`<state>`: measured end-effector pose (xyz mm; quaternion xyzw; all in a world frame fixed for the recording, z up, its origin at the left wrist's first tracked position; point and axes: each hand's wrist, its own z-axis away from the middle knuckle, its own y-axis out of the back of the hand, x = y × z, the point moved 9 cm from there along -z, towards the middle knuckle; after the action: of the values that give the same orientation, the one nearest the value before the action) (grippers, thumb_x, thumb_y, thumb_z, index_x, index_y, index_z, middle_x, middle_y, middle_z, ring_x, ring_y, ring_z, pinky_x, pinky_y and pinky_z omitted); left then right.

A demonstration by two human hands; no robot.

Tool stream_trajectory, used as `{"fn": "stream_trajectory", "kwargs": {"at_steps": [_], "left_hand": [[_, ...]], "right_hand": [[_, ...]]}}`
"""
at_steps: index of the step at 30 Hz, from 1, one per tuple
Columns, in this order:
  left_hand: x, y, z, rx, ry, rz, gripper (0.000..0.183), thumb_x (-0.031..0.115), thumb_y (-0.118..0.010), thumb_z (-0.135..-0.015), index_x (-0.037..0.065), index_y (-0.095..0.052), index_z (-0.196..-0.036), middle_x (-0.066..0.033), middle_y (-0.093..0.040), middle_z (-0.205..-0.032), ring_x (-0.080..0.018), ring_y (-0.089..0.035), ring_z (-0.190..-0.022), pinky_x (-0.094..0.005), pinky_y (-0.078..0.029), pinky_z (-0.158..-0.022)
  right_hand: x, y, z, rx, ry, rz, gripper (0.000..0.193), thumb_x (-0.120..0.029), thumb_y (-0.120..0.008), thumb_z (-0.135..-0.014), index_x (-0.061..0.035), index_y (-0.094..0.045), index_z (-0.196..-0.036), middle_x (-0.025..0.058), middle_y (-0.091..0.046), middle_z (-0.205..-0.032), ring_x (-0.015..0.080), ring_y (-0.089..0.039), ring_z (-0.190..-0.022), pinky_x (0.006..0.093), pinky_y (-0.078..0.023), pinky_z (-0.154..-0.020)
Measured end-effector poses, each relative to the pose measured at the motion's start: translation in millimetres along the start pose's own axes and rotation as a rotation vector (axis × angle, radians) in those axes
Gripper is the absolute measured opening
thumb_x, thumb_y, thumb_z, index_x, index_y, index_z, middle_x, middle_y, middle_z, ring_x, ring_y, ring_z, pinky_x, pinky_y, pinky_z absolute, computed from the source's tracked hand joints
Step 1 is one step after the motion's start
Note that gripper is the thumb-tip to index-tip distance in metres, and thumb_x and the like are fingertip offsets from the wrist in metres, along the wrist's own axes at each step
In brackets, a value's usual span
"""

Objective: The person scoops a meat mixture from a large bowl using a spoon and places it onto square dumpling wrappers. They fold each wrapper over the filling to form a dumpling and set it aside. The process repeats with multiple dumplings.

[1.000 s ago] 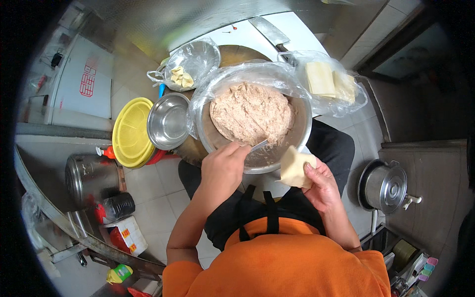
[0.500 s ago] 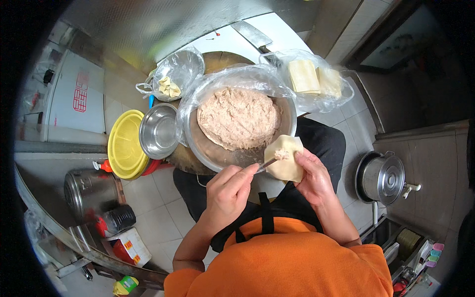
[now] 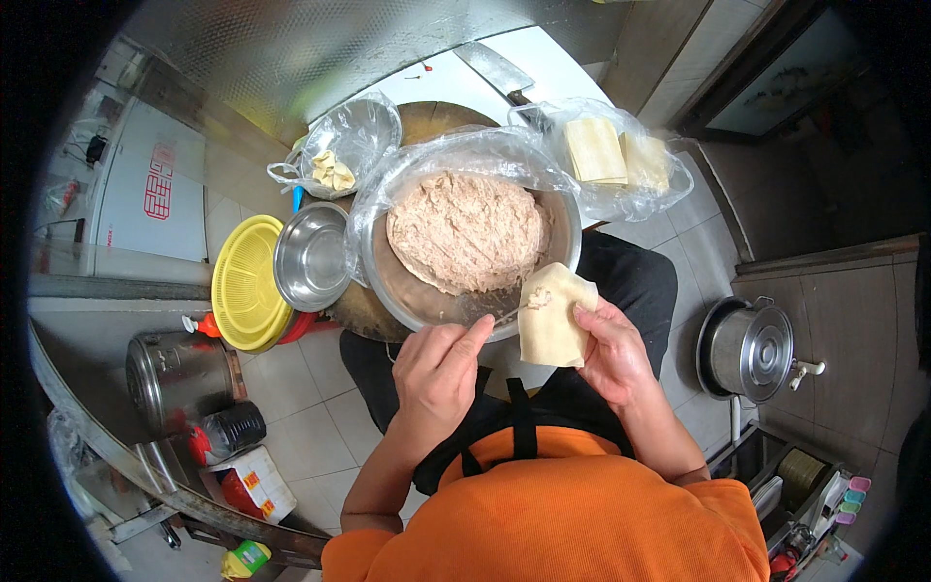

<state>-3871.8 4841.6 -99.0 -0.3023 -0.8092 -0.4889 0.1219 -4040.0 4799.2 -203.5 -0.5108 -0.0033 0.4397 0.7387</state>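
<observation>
In my right hand (image 3: 618, 357) a pale, square dough wrapper (image 3: 551, 333) is pinched along its right edge between thumb and fingers. A small smear of pinkish filling (image 3: 540, 298) lies near its top left. My left hand (image 3: 433, 376) is closed round a slim metal spreader (image 3: 509, 315), whose tip touches the wrapper by that smear. Just beyond both hands stands a large metal basin (image 3: 388, 288), partly lined with clear plastic. A big mound of minced meat filling (image 3: 465, 233) fills much of it.
Stacked wrappers (image 3: 594, 150) lie in a plastic bag at the far right, near a cleaver (image 3: 493, 66). Folded dumplings (image 3: 333, 172) sit in a plastic-lined bowl at far left. A steel bowl (image 3: 312, 254) and yellow basket (image 3: 242, 281) stand left; a lidded pot (image 3: 752, 344) is right.
The wrapper has turned more upright and its lower part hangs further down. The lump of filling is now a flatter smear. My left hand and the spreader have drawn slightly left and down.
</observation>
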Motion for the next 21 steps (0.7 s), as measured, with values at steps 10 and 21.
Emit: {"fn": "stream_trajectory", "kwargs": {"at_steps": [10, 21], "left_hand": [[13, -27, 11, -0.081, -0.268, -0.464, 0.042, 0.007, -0.059, -0.083, 0.013, -0.068, -0.124, -0.0043, -0.057, -0.095, -0.0195, -0.052, -0.076, -0.0325, -0.037, -0.066], [17, -3, 11, -0.206, -0.025, 0.089, 0.038, -0.002, -0.067, -0.076, 0.006, -0.070, -0.113, -0.0022, -0.055, -0.082, -0.0194, -0.060, -0.074, -0.0341, -0.044, -0.065]], "right_hand": [[7, 8, -2, 0.077, -0.013, -0.130, 0.037, -0.007, -0.045, -0.100, 0.0048, -0.049, -0.135, 0.0183, -0.061, -0.129, 0.0296, -0.063, -0.117, 0.0436, -0.051, -0.102], [8, 8, -3, 0.125, -0.006, -0.065, 0.034, -0.021, -0.055, -0.100, -0.0023, -0.055, -0.129, 0.0128, -0.065, -0.123, 0.0257, -0.065, -0.112, 0.0425, -0.053, -0.097]]}}
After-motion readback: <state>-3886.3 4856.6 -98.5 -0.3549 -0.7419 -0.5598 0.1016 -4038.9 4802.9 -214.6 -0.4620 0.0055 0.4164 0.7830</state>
